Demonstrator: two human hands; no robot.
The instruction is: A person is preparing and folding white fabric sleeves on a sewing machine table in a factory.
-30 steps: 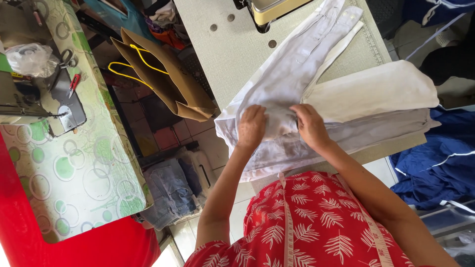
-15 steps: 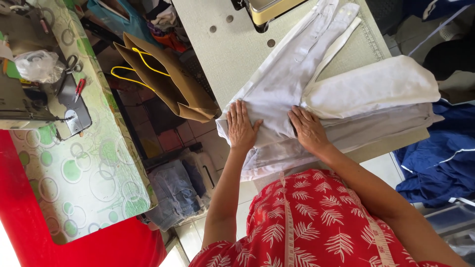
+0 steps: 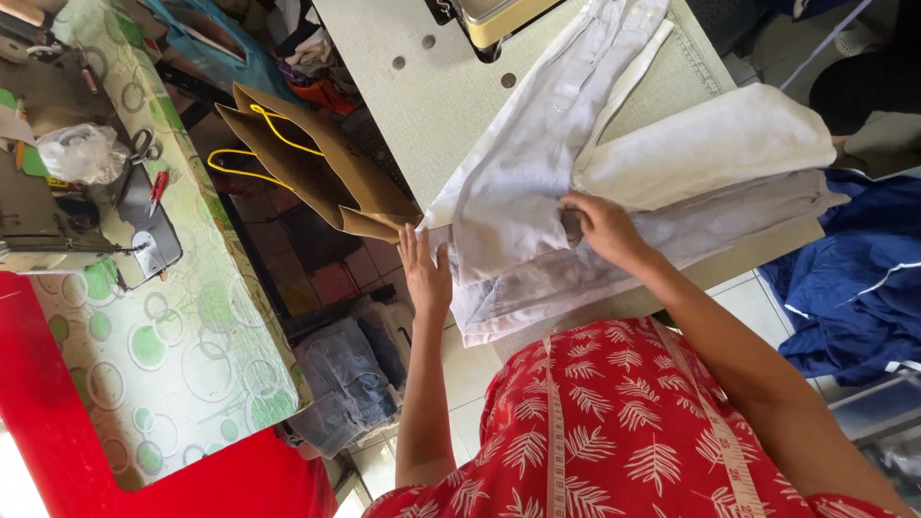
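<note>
In the head view, a pair of white trousers (image 3: 537,182) lies across the grey sewing table (image 3: 436,105), its waist end hanging a little past the near edge toward the person in the red leaf-print top. The left hand (image 3: 425,273) is open, fingers straight, flat against the left edge of that overhanging cloth; the right hand (image 3: 600,225) is curled, pinching a fold near the middle of the garment, just beside a folded white piece (image 3: 710,144) lying on top. The likeliest slip, as I judge it, is the cloth sliding off the near edge, since only an open palm steadies that side. A pull by the right hand could also drag the folded piece askew, or nudge the brown paper bag (image 3: 317,168) standing just beside the table.
</note>
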